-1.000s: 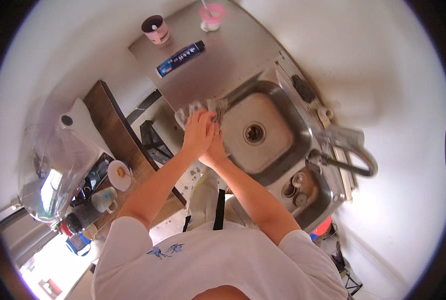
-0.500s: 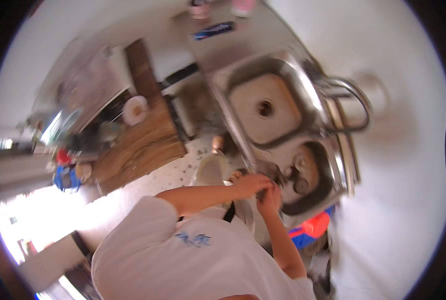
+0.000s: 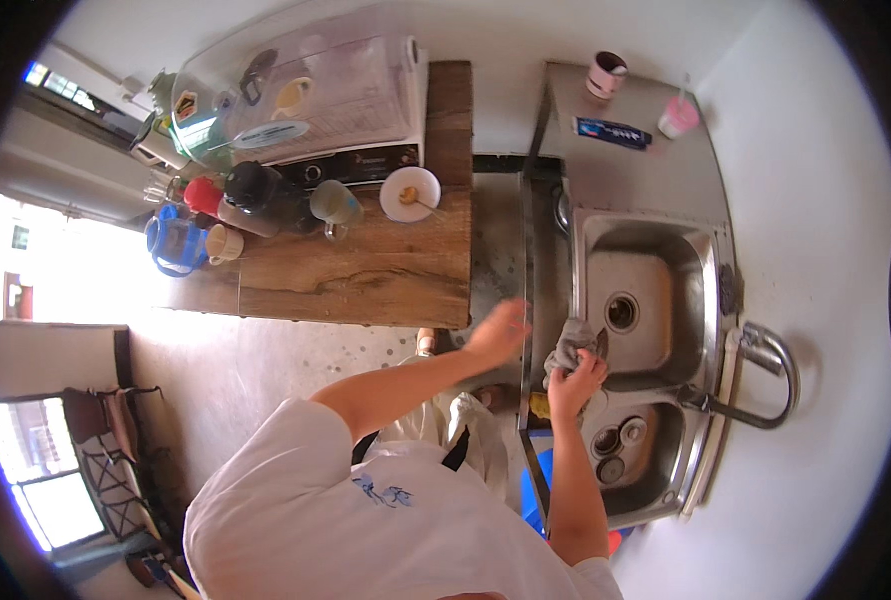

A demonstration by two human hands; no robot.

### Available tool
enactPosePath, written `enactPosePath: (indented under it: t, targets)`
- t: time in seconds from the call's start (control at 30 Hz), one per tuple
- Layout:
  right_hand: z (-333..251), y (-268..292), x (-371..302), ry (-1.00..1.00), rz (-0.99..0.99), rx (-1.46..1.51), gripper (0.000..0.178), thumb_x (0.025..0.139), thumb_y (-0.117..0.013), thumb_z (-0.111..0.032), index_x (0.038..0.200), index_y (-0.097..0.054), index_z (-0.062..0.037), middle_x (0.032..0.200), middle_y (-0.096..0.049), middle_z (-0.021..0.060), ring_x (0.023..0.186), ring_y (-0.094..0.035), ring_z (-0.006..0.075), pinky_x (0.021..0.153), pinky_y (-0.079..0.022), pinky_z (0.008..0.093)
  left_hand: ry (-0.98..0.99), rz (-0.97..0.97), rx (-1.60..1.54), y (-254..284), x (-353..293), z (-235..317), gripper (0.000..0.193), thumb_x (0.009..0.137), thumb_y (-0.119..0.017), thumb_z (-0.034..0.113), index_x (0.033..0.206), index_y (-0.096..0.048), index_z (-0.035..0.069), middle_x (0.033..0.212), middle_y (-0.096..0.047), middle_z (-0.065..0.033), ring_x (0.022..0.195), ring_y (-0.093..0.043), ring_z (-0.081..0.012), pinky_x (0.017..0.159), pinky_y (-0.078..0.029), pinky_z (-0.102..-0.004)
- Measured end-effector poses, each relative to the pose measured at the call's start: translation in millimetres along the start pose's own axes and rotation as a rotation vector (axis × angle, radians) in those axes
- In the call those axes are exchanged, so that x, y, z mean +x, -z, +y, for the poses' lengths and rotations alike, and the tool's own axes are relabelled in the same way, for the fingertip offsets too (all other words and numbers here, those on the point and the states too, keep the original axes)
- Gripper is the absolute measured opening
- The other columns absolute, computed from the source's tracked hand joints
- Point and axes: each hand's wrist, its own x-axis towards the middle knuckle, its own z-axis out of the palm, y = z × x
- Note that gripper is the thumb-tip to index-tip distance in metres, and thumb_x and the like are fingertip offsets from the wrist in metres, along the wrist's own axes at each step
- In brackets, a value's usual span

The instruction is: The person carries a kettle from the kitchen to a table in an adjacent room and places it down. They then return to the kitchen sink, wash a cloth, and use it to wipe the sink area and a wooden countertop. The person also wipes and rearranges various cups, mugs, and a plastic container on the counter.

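Note:
My right hand point(image 3: 580, 386) is closed on a crumpled grey cloth point(image 3: 570, 346) at the near rim of the double steel sink point(image 3: 588, 300), close to the divider between its basins. To the left, my left hand point(image 3: 501, 334) is over the gap between the wooden table and the sink. Its fingers are somewhat blurred but look stretched out, and nothing shows in them. Several round drain strainers point(image 3: 611, 468) lie in the nearer basin. The farther basin has a drain hole point(image 3: 622, 312) in its floor.
A curved tap point(image 3: 788, 375) rises along the wall side. On the steel counter point(image 3: 656, 175) are a toothpaste box point(image 3: 613, 132), a pink mug point(image 3: 606, 75) and a pink-and-white cup point(image 3: 679, 117). The wooden table point(image 3: 366, 280) carries a white bowl point(image 3: 410, 194), cups, bottles and a blue-framed jug point(image 3: 176, 242).
The view has swung round, bringing the wooden table and the whole sink into clearer sight. My hands were together over the sink edge; the left has drawn away, while the right holds the cloth.

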Motion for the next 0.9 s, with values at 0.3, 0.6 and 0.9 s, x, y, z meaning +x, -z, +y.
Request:
enactPosePath:
  t: [0.3,0.6,0.9]
  targets:
    - [-157,-68,57,0.270,-0.051,0.399,0.051,0.069,-0.065,-0.007,0.118,-0.052,-0.0056,0.117,-0.046,0.0215,0.113,-0.043,0.0404,0.097,-0.034,0.0507,0.436,0.623,-0.749,213,90,-13,0.065,0.098,-0.053,0.021,0.147,-0.011,0.016,0.104,-0.060,-0.0140,0.088,-0.065,-0.0214,0.070,-0.057,-0.0358]
    - [-229,-156,51,0.507,-0.468,-0.135,0.078,0.067,-0.075,-0.037,0.139,-0.048,-0.0218,0.155,-0.025,0.0184,0.144,-0.016,0.0429,0.113,-0.010,0.0631,0.349,0.424,-0.764,236,91,-62,0.063,0.091,-0.036,-0.006,0.147,-0.017,0.014,0.132,-0.045,-0.0201,0.113,-0.059,-0.0370,0.085,-0.060,-0.0433]
    - [-268,-230,156,0.448,-0.220,-0.231,0.077,0.073,-0.070,-0.044,0.138,-0.047,-0.0101,0.149,-0.027,0.0276,0.142,-0.015,0.0469,0.114,-0.008,0.0618,0.472,0.374,-0.896,246,-30,41,0.059,0.092,-0.037,-0.005,0.147,-0.023,0.010,0.134,-0.046,-0.0159,0.116,-0.058,-0.0339,0.092,-0.057,-0.0430]
